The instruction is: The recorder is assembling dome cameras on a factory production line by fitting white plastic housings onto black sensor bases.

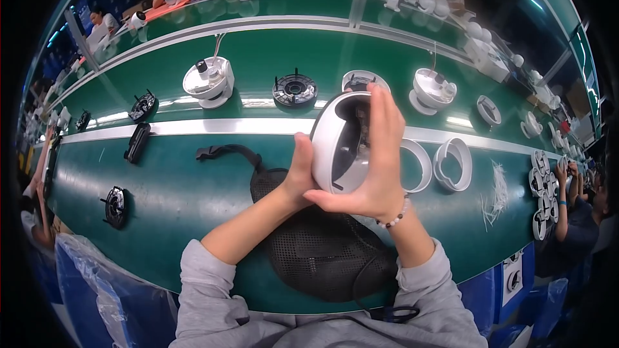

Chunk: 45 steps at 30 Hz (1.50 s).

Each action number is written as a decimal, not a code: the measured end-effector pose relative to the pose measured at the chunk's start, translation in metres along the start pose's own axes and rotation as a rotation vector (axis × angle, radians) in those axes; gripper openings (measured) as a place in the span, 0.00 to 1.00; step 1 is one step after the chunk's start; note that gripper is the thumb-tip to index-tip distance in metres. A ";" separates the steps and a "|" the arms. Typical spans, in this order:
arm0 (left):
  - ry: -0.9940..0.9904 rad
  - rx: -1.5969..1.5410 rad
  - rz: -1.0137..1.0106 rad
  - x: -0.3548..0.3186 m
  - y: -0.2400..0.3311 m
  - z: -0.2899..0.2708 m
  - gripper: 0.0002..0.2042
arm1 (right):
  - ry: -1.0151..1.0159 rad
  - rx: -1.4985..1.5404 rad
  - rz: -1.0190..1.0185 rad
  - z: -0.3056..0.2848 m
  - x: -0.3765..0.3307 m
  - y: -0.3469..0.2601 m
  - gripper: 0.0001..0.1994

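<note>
**Both hands held a white shell above the green surface**

The person's two hands gripped a rounded white shell (pixel 340 142) in front of the chest, raised over the green surface (pixel 193 187). The left hand (pixel 300 171) closed on the shell's lower left edge, thumb side against the rim. The right hand (pixel 374 161) wrapped its right side, fingers stretched up along the open face, where dark parts showed inside. A bead bracelet (pixel 394 217) circled the right wrist.

Beneath the forearms lay a black mesh pouch (pixel 316 245) with a strap (pixel 225 151) running off to the left. Just right of the shell, two white rings (pixel 445 164) rested on the surface, with a small heap of white strips (pixel 496 190) farther right.

Beyond a pale band, a white bowl-shaped unit (pixel 209 80), a black round part (pixel 294 90) and another white unit (pixel 431 90) stood in a row. Black parts (pixel 116 206) sat well off to the left.
</note>
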<state>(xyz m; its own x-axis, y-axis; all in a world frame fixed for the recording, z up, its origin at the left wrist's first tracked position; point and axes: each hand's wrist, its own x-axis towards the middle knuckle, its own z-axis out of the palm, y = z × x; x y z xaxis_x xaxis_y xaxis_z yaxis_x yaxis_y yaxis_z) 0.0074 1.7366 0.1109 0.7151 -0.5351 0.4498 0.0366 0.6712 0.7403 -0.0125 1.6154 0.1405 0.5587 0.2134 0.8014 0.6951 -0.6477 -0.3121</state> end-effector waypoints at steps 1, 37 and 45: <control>0.028 -0.067 -0.019 0.002 0.002 -0.002 0.40 | -0.001 -0.003 0.001 0.003 0.000 -0.001 0.57; 0.038 -0.109 -0.060 -0.027 0.046 -0.080 0.27 | 0.071 -0.314 0.176 0.094 0.015 -0.039 0.56; 0.131 -0.244 -0.143 -0.034 0.084 -0.104 0.28 | 0.097 0.112 0.291 0.100 0.037 -0.028 0.34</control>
<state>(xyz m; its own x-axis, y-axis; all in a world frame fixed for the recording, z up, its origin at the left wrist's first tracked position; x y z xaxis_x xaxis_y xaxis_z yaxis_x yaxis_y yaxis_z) 0.0585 1.8640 0.1056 0.7741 -0.5727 0.2697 0.2984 0.7058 0.6425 0.0339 1.7144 0.1273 0.6992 -0.0428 0.7137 0.5613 -0.5854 -0.5850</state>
